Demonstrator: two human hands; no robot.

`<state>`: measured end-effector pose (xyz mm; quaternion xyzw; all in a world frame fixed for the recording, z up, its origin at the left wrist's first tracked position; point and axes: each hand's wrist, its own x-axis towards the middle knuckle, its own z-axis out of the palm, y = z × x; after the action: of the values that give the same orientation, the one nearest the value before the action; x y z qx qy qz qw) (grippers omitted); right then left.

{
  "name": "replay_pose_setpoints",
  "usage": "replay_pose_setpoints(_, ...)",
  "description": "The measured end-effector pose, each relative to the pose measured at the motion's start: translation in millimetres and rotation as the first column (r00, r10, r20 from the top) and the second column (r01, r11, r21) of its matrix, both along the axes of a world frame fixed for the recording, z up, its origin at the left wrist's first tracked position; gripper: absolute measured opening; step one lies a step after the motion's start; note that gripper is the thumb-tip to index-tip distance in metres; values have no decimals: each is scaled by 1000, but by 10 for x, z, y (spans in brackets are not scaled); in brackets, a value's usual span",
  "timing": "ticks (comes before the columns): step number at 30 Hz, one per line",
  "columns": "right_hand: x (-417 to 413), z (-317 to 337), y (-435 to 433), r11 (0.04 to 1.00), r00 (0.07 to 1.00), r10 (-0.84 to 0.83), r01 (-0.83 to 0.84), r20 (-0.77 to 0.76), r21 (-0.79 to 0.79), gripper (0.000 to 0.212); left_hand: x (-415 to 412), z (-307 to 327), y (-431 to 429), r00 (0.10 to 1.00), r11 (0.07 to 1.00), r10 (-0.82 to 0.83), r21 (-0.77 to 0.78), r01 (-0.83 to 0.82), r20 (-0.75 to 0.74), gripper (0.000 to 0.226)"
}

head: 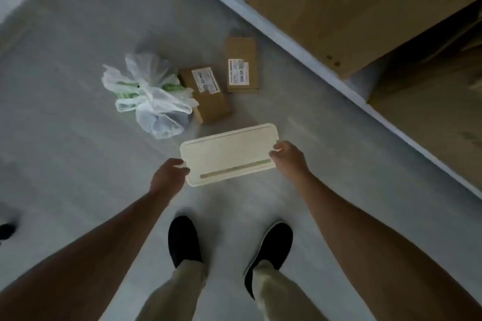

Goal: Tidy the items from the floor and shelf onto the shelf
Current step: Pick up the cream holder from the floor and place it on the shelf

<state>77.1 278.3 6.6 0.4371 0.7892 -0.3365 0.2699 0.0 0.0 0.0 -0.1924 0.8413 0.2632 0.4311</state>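
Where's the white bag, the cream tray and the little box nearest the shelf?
white bag (150, 96), head view, knotted middle.
cream tray (229, 151), head view, flat top.
little box (242, 65), head view, top face near label.

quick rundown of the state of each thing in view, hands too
cream board: held off the floor by both ends
left hand: gripping board's left end
right hand: gripping board's right end
plastic bag: knotted shut, on floor
two small boxes: closed, on floor
large boxes: on shelf

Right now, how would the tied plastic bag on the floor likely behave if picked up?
The plastic bag looks thin and crumpled, so probably floppy, sagging around its contents. Its knotted top offers a likely grip. The rounded bulge at the bottom suggests some weight there; contents unclear.
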Motion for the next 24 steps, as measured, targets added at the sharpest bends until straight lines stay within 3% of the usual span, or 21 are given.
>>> replay_pose_setpoints(3, -166, -679, 97, 987, 986, -160, 160, 33, 6, 71, -54, -603, 160, 976, 976, 217, 31, -218, 26, 71)
replay_pose_setpoints(5, -206, -992, 104, 964, 963, -249, 257, 104, -70, 88, -42, -858, 244, 938, 938, 331, 77, -339, 100, 77)
replay_pose_setpoints(8, -134, -1169, 65, 942, 947, -301, 314, 112, -118, 83, 35, -996, 264, 864, 856, 479, 138, -499, 156, 74)
replay_pose_setpoints(11, -33, -961, 41, 948, 949, -315, 315, 16, -37, 67, 81, -805, 241, 881, 869, 463, 143, -473, 103, 73)
replay_pose_setpoints(16, 184, 298, 82, 912, 908, -409, 409, -95, -14, 71, 158, 410, 401, 939, 933, 339, 148, -328, -53, 70)
replay_pose_setpoints(24, 796, 3765, 460, 774, 735, -572, 631, -363, 59, 75, 271, 3680, 950, 965, 943, 91, 331, -5, -245, 70)
